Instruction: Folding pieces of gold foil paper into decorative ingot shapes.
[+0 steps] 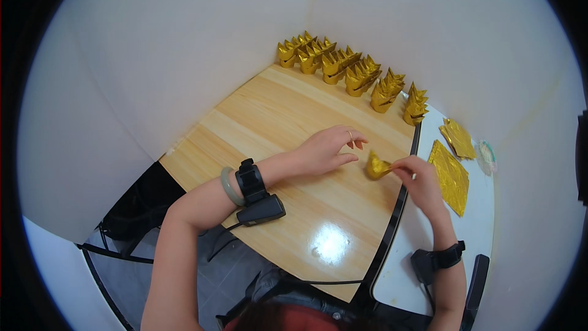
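Observation:
Between the fingertips of my right hand (421, 185) is one end of a small folded gold-foil paper ingot (376, 167), held over the wooden tabletop near its right edge. Its body is rounded and its tips are pointed. My left hand (334, 149) hovers just left of it, fingers loosely apart with nothing in them and a ring on one finger. Along the far edge stand several rows of nested gold-foil ingots (358, 76), points upward. To the right lie flat gold-foil sheets (450, 175) and a smaller stack of gold-foil sheets (458, 139).
The wooden table (257, 113) meets a white side table (392, 273) along a dark edge. A small clear round container (487, 157) sits beyond the sheets. White walls enclose the far sides. Wrist straps with black boxes and cables (261, 209) are on both forearms.

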`<state>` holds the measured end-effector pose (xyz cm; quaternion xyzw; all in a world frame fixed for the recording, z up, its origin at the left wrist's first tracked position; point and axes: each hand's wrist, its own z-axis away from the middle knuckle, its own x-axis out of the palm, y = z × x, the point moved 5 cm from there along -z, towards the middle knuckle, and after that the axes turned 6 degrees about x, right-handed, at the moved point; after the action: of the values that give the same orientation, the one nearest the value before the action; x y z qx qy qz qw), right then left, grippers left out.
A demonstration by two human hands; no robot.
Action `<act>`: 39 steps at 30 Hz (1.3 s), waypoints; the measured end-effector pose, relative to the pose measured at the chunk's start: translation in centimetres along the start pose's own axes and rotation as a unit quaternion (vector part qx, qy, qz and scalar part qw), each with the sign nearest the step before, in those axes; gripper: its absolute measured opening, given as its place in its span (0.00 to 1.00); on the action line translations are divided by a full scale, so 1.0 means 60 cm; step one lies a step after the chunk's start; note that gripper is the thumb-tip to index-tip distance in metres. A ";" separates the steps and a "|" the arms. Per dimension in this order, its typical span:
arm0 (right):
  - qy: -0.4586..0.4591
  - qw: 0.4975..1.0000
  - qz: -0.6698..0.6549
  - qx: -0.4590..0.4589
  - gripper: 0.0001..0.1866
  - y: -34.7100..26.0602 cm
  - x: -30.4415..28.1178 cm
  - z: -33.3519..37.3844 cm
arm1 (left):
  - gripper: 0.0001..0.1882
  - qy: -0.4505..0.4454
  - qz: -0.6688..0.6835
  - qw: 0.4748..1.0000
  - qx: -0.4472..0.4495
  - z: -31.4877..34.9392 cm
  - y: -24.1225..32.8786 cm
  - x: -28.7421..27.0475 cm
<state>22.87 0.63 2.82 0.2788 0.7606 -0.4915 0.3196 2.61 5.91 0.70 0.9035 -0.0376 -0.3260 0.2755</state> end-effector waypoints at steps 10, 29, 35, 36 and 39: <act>0.039 0.980 0.196 0.013 0.05 0.148 -0.089 -0.150 | 0.09 -0.176 -0.001 0.984 -0.018 0.018 -0.009 0.038; 0.029 0.972 0.210 0.097 0.12 0.164 -0.158 -0.097 | 0.07 -0.191 -0.023 0.981 -0.025 0.020 0.003 0.035; -0.087 0.914 0.332 0.214 0.27 0.144 -0.165 0.032 | 0.07 -0.189 -0.029 0.981 -0.027 0.022 -0.001 0.036; -0.082 0.915 0.350 0.184 0.31 0.134 -0.165 0.054 | 0.07 -0.185 -0.033 0.982 -0.018 0.018 0.001 0.037; -0.076 0.918 0.352 0.166 0.32 0.129 -0.148 0.093 | 0.07 -0.189 -0.033 0.981 -0.018 0.014 0.000 0.040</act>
<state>35.44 -2.70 3.43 0.5389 0.4943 -0.4865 0.4781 3.96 4.91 -1.19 0.8213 -0.0533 -0.5002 0.2693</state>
